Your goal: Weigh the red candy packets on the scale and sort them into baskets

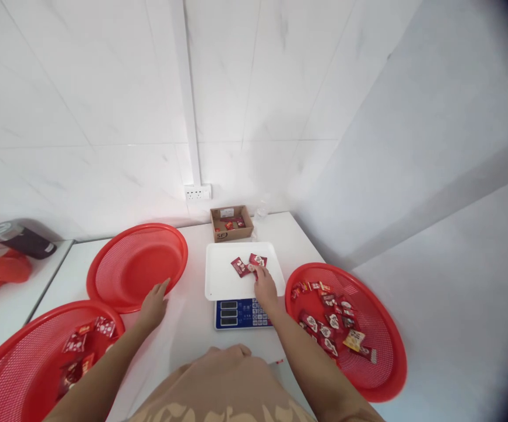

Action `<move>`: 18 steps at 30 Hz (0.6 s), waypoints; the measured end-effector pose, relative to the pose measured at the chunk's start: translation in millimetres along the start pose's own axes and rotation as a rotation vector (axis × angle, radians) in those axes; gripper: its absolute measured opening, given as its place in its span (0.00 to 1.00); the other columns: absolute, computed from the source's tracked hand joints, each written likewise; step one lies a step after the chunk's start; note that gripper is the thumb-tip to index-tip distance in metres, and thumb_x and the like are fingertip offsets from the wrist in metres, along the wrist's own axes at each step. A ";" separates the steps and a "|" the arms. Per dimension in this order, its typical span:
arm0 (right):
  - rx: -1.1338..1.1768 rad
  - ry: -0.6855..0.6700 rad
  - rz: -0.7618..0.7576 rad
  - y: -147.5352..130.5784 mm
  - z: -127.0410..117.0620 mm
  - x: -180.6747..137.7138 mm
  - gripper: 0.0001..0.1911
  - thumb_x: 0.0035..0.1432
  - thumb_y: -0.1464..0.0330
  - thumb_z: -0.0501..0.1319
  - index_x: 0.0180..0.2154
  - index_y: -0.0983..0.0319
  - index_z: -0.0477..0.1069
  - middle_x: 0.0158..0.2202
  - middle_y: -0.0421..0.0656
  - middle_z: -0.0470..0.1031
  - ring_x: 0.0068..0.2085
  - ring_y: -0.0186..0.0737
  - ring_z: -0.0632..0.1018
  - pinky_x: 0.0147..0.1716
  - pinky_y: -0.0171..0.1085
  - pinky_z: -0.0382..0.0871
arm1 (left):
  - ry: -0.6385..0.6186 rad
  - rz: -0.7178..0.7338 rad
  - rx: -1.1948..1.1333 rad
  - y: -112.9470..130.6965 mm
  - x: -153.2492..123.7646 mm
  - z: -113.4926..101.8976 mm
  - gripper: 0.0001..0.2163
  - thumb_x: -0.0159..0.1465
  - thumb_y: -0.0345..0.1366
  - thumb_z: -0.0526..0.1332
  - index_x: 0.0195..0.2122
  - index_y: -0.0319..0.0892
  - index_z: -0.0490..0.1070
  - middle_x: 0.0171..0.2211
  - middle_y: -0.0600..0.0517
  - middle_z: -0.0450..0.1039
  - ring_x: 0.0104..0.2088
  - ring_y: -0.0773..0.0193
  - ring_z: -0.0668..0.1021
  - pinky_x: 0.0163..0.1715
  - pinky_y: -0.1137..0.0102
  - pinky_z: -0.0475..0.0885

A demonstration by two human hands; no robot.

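My right hand (264, 287) reaches over the white scale tray (222, 281) and pinches a red snack packet (258, 261) lying on it. A second red packet (239, 266) lies just to its left on the tray. My left hand (153, 305) rests flat on the white table with its fingers stretched out, touching the near rim of an empty red basket (137, 266). Nothing is in that hand.
The scale's blue keypad (241, 313) faces me. A red basket (370, 328) with several packets sits at right, another (25, 357) at lower left. A small cardboard box (231, 223) stands by the wall, below a socket (197, 192). A dark appliance (23, 237) sits far left.
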State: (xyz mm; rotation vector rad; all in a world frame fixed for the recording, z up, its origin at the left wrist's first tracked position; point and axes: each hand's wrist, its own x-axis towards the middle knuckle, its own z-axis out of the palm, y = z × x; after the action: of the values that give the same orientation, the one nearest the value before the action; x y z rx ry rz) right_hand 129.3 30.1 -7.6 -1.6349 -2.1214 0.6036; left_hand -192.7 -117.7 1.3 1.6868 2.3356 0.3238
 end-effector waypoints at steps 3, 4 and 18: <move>0.209 0.118 0.164 4.6 -8.0 6.6 0.27 0.49 0.78 0.47 0.52 0.62 0.64 0.52 0.47 0.68 0.51 0.40 0.70 0.51 0.38 0.62 | -0.053 0.038 -0.009 -0.6 -12.0 -1.3 0.25 0.56 0.19 0.46 0.53 0.38 0.65 0.45 0.43 0.70 0.46 0.61 0.73 0.48 0.65 0.66; 0.269 0.157 0.235 3.9 -10.6 9.2 0.26 0.49 0.77 0.47 0.51 0.63 0.64 0.50 0.47 0.69 0.50 0.40 0.70 0.51 0.39 0.63 | -0.072 0.045 -0.004 -1.2 -16.2 -1.9 0.25 0.55 0.18 0.45 0.52 0.38 0.66 0.44 0.43 0.71 0.45 0.61 0.73 0.48 0.65 0.66; 0.585 -0.206 -0.273 -142.2 -13.7 23.6 0.35 0.57 0.54 0.53 0.63 0.54 0.46 0.62 0.46 0.54 0.62 0.42 0.56 0.58 0.45 0.53 | -0.276 0.217 0.007 -14.1 -56.4 -28.4 0.27 0.54 0.18 0.45 0.48 0.47 0.71 0.50 0.49 0.71 0.50 0.61 0.71 0.52 0.63 0.63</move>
State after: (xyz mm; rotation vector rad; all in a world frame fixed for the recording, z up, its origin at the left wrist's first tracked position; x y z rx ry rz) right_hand 17.5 22.3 84.0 -0.9822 -1.9877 1.2001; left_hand -197.4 -176.8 27.4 1.8603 1.9656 0.1108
